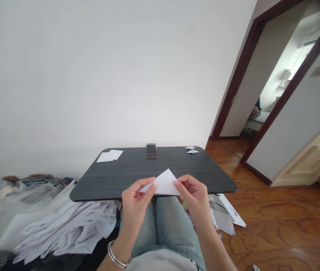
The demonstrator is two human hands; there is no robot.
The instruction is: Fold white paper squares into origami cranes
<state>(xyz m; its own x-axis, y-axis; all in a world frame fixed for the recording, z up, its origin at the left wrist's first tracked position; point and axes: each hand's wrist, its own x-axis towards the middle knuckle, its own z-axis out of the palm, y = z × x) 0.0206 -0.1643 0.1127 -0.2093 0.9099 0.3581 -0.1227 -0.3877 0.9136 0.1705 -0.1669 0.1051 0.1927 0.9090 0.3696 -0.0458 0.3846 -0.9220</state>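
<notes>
A white sheet of paper folded into a triangle (165, 182) is held over the near edge of a dark grey table (137, 173). My left hand (135, 203) pinches its left corner with thumb and fingers closed. My right hand (195, 194) pinches its right corner in the same way. The triangle's tip points away from me. A silver bangle circles my left wrist.
Two white paper sheets (109, 155) lie at the table's far left, a phone (151, 151) at the far middle, small folded paper cranes (192, 149) at the far right. Piled clothes and papers (52, 222) crowd the left. More papers (224, 214) lie on the wooden floor; an open doorway (264, 109) stands right.
</notes>
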